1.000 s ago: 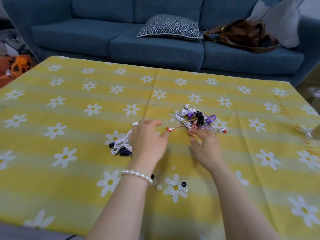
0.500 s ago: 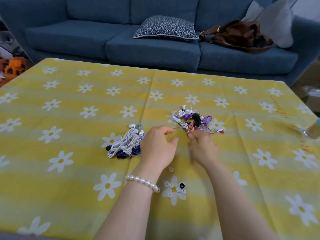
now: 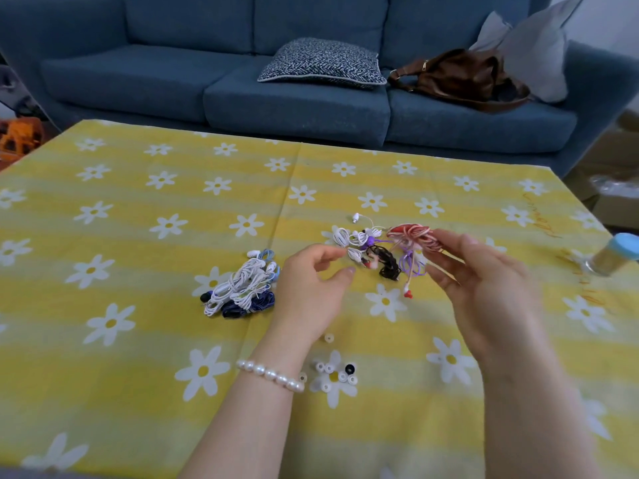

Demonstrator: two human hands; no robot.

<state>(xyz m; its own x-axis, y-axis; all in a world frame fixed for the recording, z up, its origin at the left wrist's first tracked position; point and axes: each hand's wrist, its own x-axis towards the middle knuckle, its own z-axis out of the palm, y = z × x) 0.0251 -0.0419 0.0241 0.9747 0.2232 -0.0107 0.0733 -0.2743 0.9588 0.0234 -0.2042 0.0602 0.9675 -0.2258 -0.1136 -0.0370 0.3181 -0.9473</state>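
Red-and-white corded earphones (image 3: 413, 236), one set, loosely coiled. Held above the surface (image 3: 138, 375), just right of the tangle (image 3: 377, 257). One red bud hangs down on its cord toward the cloth.

Right hand (image 3: 484, 281): pinches the coil at the fingertips, palm turned inward. The set is probably raised this way to draw it free of the other cords.

Left hand (image 3: 311, 285): grasps nothing. The fingers are loosely curled, with the thumb and forefinger apart near the tangle's white loops, probably ready to steady the heap or take the hanging cord.

Tangle: white, purple and black cords knotted together, with one white plug sticking out at the far side.

Bundle (image 3: 242, 288): white, pale blue and dark blue sets laid together, well left of the tangle. It looks like a pile of sets already sorted.

Ear tips (image 3: 333, 373): several white and one black, loose, gathered near the left wrist away from the cords.

Jar (image 3: 619, 257): blue cap, at the right edge, blurred. No label can be read on it.

Script (image 3: 549, 219): orange handwriting on the yellow daisy cloth, right side. It is too small and slanted to read. No brand shows on any item.
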